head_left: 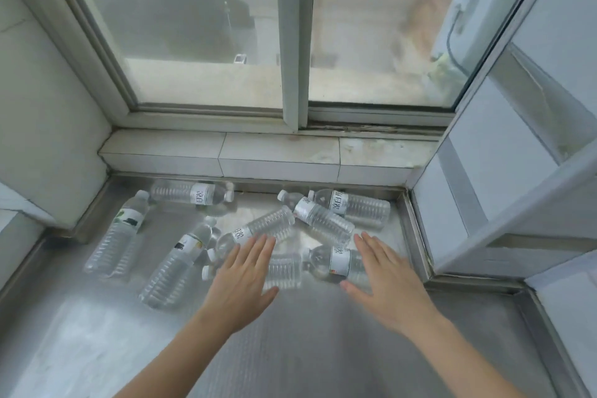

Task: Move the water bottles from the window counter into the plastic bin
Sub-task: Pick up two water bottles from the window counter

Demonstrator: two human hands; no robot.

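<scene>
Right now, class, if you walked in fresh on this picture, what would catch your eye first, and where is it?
First, the scatter of clear water bottles lying on their sides across the metal counter below the window. Next, the two open hands reaching over them: the left hand above a bottle near the middle, the right hand beside a labelled bottle.

Left hand [240, 281] hides part of one bottle [284, 270]; forearms cut off at bottom edge.
</scene>
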